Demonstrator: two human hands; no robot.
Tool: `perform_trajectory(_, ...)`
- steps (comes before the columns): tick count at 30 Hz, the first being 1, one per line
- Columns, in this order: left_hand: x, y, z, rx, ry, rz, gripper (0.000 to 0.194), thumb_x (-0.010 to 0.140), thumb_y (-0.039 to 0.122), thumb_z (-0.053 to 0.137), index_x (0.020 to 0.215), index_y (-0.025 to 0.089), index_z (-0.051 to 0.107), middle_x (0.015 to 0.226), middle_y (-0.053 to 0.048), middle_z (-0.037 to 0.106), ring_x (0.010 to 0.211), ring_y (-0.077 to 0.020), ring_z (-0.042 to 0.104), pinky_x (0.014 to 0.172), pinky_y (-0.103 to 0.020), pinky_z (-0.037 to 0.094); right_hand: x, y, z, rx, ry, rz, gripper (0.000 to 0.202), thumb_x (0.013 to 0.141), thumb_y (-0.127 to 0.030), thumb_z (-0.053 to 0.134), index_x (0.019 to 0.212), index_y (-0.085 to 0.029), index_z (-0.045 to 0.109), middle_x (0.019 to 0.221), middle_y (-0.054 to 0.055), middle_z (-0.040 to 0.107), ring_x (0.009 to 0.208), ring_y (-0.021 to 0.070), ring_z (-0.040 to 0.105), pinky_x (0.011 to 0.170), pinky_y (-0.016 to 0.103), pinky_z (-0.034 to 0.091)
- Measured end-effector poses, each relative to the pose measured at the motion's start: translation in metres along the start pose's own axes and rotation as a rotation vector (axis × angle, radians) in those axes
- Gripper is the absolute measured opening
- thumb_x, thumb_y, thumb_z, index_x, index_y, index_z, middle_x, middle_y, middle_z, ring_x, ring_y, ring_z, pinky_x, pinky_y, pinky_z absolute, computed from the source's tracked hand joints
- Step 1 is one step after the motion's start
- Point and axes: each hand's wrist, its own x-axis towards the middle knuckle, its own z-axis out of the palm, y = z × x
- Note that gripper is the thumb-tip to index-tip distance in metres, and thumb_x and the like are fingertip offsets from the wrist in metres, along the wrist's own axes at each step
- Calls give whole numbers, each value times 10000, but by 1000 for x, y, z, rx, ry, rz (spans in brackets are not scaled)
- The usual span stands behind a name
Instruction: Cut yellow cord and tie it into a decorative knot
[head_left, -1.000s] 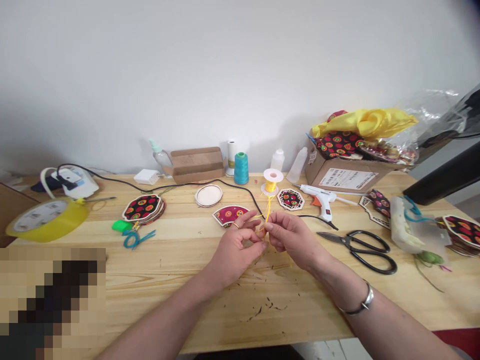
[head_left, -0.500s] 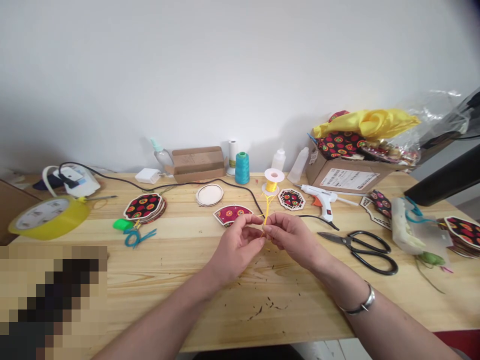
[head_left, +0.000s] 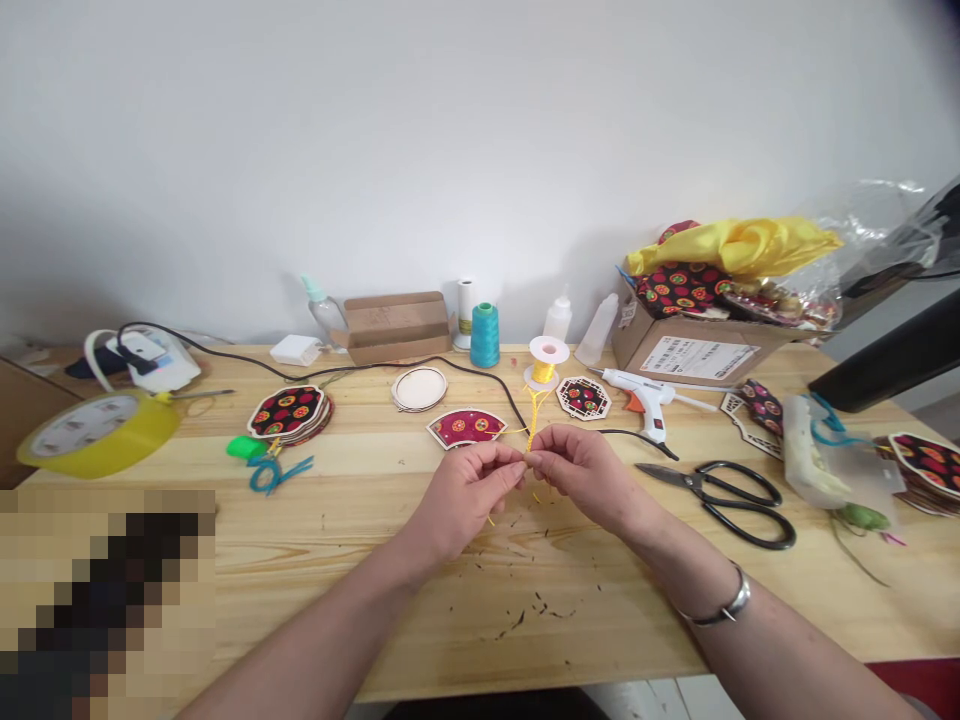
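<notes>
Yellow cord point(head_left: 532, 428) runs from between my hands up toward a white spool point(head_left: 550, 349) of the same yellow cord. My left hand point(head_left: 472, 490) is closed in a pinch on the cord, thumb against forefinger, with a loose end showing below it. Close beside it, my right hand point(head_left: 574, 468) pinches the cord too, fingertips nearly touching the left ones. Just beyond my left hand lies a fan-shaped piece point(head_left: 466, 428) with red patterned fabric. An octagonal patterned piece point(head_left: 583, 399) rests past my right hand.
Black-handled scissors point(head_left: 712, 495) and a white glue gun point(head_left: 645, 400) lie to the right. Behind stand a teal thread cone point(head_left: 484, 336) and a cardboard box point(head_left: 675, 350) of fabric. Stacked pieces point(head_left: 289, 412) and yellow tape point(head_left: 105, 435) are at left.
My left fingers have closed from a looser curl into a pinch near my right fingertips. Loose cord ends now show below and beside the hands. My right hand has hardly moved.
</notes>
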Motion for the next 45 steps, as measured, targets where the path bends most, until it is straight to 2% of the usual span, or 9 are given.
perform_trajectory(7,2,-1,-2,-258,-65,-77,123,757,252,625,750,131,644,644,8,579,424,-16,364,405,-178,231,0,3,-4,194,-99,52,195,735,-323,607,661,-157,535,551,-39,493,469,57,348,457,215,269)
perform_trajectory(11,2,0,-3,-323,-92,-102,116,740,248,651,728,132,647,614,11,581,407,-8,353,395,-176,207,0,5,-5,316,-160,84,235,703,-357,648,670,-150,540,569,-32,508,465,49,355,442,209,257)
perform_trajectory(32,3,2,-6,-326,-120,-135,120,672,258,712,727,150,706,582,-14,626,393,-15,361,360,-177,173,-2,2,-7,351,-226,69,263,693,-380,675,685,-143,561,570,-29,538,451,43,364,423,189,252)
perform_trajectory(39,2,3,-5,-276,-64,-131,121,678,262,694,735,158,712,562,-5,615,377,-13,312,365,-190,151,-2,1,-7,297,-198,76,270,700,-394,667,690,-147,559,561,-34,519,462,49,372,432,193,270)
perform_trajectory(45,2,5,-4,-203,-7,-107,108,690,260,665,709,161,703,570,3,611,397,-25,319,380,-193,186,0,2,-5,263,-167,66,239,721,-371,646,686,-151,558,552,-37,499,471,53,364,427,199,257)
